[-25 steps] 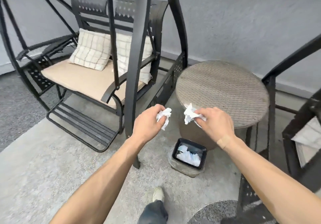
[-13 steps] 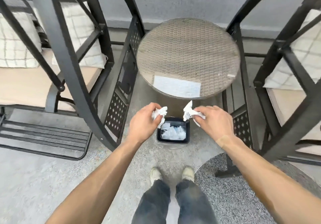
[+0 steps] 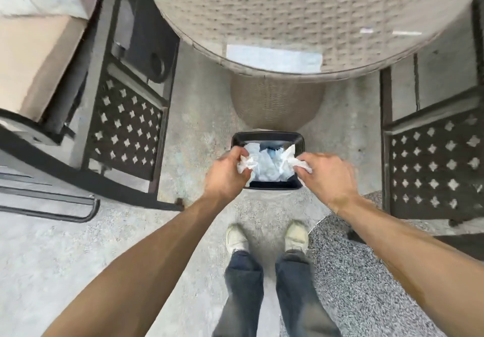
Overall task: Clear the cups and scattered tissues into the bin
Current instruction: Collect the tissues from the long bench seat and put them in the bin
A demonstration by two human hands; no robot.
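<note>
The left hand (image 3: 227, 171) holds a crumpled white tissue (image 3: 246, 164) pinched between its curled fingers and thumb, and the right hand (image 3: 327, 177) holds a second crumpled tissue (image 3: 296, 161) in the same way. Both hands are above the open mouth of the small black bin (image 3: 267, 135), which stands on the concrete floor just in front of the base of the round woven tabletop (image 3: 288, 9). The bin already contains white crumpled paper, so this part of the task seems almost finished. The tissues look very light and soft; they keep no firm shape and probably fall slowly, so a draught could carry them beside the rim. It is a judgement, but opening the fingers low and over the middle of the bin seems the safest way. A tissue needs only a gentle pinch on any fold, because it cannot break, though a thin corner may tear. On the near edge of the tabletop lies a pale flat rectangle (image 3: 273, 56), maybe a flat sheet of paper or only a reflection; the picture is too blurred to tell. No cup is visible here.
</note>
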